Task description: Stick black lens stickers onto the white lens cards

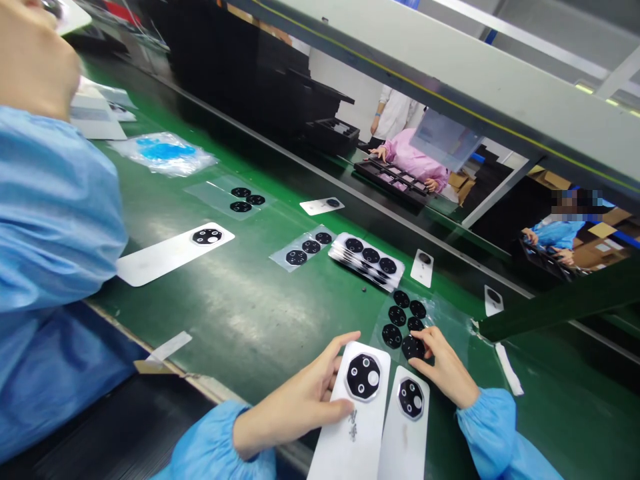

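My left hand point(300, 407) is closed on a white phone back panel point(336, 448), its thumb lying across the face below a black camera disc point(363, 377). A second white phone panel point(403, 445) lies just right of it, also with a black camera disc. My right hand point(447, 370) has its thumb and forefinger at the edges of a loose black lens disc point(411, 347). That disc is on a clear plastic sheet point(450, 327) with several similar discs; whether it is lifted is hard to tell.
A stack of white cards with black discs point(367, 257) stands beyond my hands. Another white panel point(165, 257) lies left, near a co-worker's blue sleeve point(55, 207). More discs lie on clear film point(285, 257). A green post point(560, 303) slants in at right.
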Demonstrator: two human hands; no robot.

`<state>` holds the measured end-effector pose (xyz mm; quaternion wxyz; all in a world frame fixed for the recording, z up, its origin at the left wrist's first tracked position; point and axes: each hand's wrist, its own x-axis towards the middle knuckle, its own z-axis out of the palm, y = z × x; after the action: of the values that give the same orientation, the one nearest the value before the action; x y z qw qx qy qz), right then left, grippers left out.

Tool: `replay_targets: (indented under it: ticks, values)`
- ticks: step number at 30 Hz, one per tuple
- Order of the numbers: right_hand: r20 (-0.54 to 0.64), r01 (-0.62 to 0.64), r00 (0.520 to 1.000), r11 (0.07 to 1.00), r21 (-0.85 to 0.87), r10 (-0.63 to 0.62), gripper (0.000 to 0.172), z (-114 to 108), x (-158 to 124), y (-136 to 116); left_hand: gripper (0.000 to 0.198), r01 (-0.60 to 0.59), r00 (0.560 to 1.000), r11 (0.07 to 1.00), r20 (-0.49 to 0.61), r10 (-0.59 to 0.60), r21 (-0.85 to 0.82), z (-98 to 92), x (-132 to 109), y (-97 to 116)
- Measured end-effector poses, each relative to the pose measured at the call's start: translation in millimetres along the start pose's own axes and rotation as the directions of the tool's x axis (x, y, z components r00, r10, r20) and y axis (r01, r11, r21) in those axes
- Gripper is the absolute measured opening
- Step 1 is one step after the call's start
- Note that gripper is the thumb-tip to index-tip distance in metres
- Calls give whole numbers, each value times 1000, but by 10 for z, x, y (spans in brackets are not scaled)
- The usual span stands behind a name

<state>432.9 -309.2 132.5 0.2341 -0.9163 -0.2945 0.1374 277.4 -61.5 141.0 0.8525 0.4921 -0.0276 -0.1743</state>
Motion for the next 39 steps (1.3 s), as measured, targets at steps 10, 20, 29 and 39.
replay_targets:
  ticks: [10, 20, 29, 39]
  values:
    - [84, 1, 996, 1000, -20, 1, 50, -27, -24, 77, 81, -6, 1000, 1000, -8, 6, -13, -7, 11, -6]
    - [33, -6, 999, 999, -53, 8, 49, -4, -38, 68, 82, -33, 999, 999, -36, 33, -2, -122, -5, 13]
    - [57, -43, 997, 997, -59, 47, 38, -28, -70, 13, 83, -69, 994, 998, -88, 68, -6, -417, 30, 116]
    - [45, -52, 997, 992, -116, 58, 37, -1, -98, 72, 82, -66, 992, 997, -107, 61, -37, -576, 35, 226]
